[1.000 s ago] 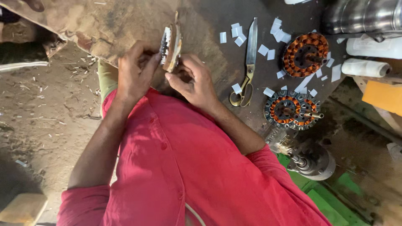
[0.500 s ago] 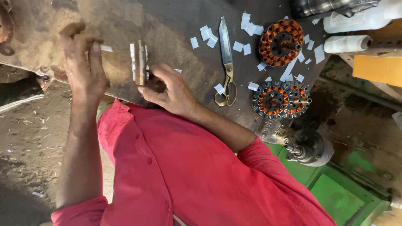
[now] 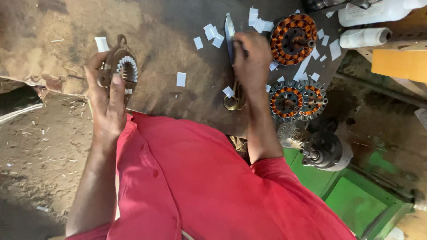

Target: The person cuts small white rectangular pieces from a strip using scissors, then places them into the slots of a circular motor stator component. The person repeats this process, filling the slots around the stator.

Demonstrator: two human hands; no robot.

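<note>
The left hand (image 3: 106,95) grips a round stator core (image 3: 121,67) at nine o'clock. The right hand (image 3: 252,60) closes on scissors (image 3: 232,66) lying twelve-to-six on the desk (image 3: 178,26), right hand nearer.

Dull metal, copper wire, paper and cloth

The left hand (image 3: 106,104) grips a stator core (image 3: 119,66) of dark, matt metal with pale slot liners; just above it sits a white paper slip (image 3: 101,44). Under the right hand (image 3: 251,60) lie scissors (image 3: 233,89) with brassy, worn handles on a rough, stained tabletop (image 3: 169,106). Right of it, wound stators (image 3: 293,33) show glossy copper wire. The shirt (image 3: 200,186) is matt red cloth.
</note>
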